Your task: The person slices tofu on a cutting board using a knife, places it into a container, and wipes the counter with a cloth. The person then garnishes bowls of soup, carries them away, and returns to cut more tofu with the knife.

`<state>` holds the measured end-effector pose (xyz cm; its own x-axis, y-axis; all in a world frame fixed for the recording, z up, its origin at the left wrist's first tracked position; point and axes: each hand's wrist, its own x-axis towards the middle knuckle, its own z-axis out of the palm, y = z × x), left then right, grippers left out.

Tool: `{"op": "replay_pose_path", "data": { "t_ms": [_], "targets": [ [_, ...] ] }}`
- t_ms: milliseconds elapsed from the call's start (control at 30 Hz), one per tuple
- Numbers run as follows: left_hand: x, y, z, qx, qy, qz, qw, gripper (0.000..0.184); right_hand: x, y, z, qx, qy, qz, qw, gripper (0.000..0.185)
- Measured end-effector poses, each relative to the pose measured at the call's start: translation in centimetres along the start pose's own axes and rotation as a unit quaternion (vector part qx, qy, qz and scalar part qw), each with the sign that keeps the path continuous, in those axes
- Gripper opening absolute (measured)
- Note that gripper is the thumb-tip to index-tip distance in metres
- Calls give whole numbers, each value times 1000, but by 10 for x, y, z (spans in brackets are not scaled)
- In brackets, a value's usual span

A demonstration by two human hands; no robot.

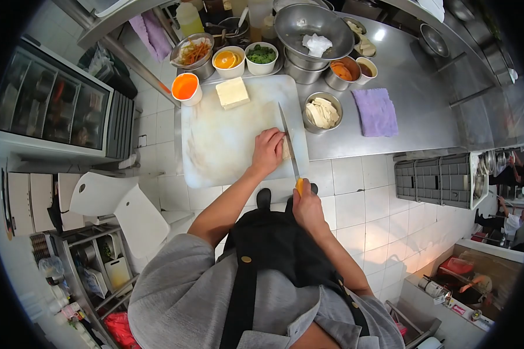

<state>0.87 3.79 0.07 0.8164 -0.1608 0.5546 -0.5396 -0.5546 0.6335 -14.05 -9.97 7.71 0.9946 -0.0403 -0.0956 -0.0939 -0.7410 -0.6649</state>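
Note:
My right hand (308,205) is wrapped round the yellow handle of a long knife (289,138), whose blade points away over the right side of a white cutting board (215,145). Close against the blade's left side, my left hand (268,152) has its fingers bent and together on a small pale piece (286,150), mostly hidden by the fingers and blade. A pale block (233,93) lies near the board's far edge. Beside it stands a white cup of orange liquid (186,87).
Behind the board are a bowl of shredded vegetables (193,53), cups of orange slices (228,60) and greens (261,56), and a large metal bowl (314,29). To the right are a metal bowl of pale pieces (322,113) and a purple cloth (376,113).

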Motion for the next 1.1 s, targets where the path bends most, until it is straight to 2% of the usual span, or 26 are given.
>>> {"op": "replay_pose_path", "data": {
  "t_ms": [300, 367, 400, 467, 500, 567, 633, 700, 733, 800, 967, 1033, 1100],
  "targets": [
    [-3, -1, 3, 4, -19, 4, 1000, 22, 8, 23, 19, -27, -46, 40, 998, 47],
    [-2, -5, 4, 9, -4, 6, 1000, 24, 9, 16, -1, -113, -42, 39, 992, 53],
    [-2, -4, 2, 9, -7, 13, 1000, 24, 8, 15, -9, -108, -35, 41, 993, 53],
    [10, 7, 0, 6, 48, -15, 999, 21, 11, 19, -27, -146, 9, 34, 989, 57],
    [19, 13, 2, -2, 44, -3, 999, 21, 13, 24, -35, -145, 23, 40, 988, 57],
    [43, 36, -6, -32, 39, 27, 998, 18, 20, 31, -49, -166, 83, -26, 982, 63],
    [72, 51, -6, -41, 21, 69, 997, 19, 30, 35, -58, -190, 113, -24, 975, 64],
    [98, 61, -7, 45, -180, 42, 982, 22, 41, 41, -69, -198, 114, -60, 972, 57],
    [107, 63, -3, 47, -179, 50, 981, 22, 45, 42, -73, -204, 121, -64, 969, 58],
    [125, 67, 6, 69, -265, 36, 961, 22, 53, 53, -73, -207, 144, -73, 965, 57],
    [145, 55, 37, 37, -265, 59, 962, 19, 66, 60, -79, -217, 161, -76, 960, 56],
    [144, 51, 43, 32, -263, 66, 962, 18, 68, 58, -75, -205, 137, -83, 966, 57],
    [141, 44, 48, -19, -175, 68, 982, 16, 62, 49, -67, -177, 112, -74, 975, 57]
  ]
}}
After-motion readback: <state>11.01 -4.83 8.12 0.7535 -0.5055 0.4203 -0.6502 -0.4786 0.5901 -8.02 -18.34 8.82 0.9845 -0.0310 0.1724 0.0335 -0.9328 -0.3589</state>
